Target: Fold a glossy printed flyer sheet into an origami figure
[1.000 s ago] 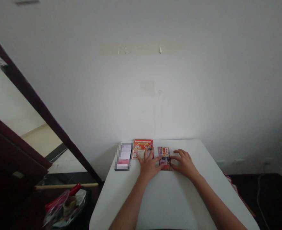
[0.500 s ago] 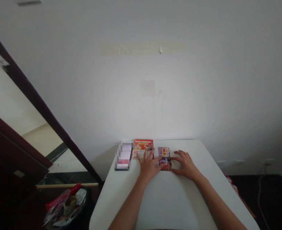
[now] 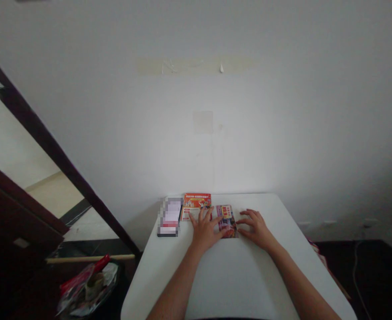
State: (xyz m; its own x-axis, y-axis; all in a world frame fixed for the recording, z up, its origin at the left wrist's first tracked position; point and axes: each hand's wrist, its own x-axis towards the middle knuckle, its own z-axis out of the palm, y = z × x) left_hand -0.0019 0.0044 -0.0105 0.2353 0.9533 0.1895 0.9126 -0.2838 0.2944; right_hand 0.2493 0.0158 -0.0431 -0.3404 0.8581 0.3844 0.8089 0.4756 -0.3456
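- Left hand [image 3: 204, 232]: fingers spread wide over the orange leaflet [image 3: 196, 201] and purple card [image 3: 229, 223]
- Right hand [image 3: 256, 229]: fingers parted, tips by the card's right edge, contact unclear
- Card flat on table [image 3: 236, 275]

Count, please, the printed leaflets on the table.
2: the orange leaflet beside the phone, partly under the left hand; the purple leaflet beside the right hand. Others may be hidden underneath.

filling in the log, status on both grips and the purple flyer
Left grip open, over orange flyer and purple flyer. Right grip open, at purple flyer's right edge. Both flyers on table. Phone off left, touching neither grip.
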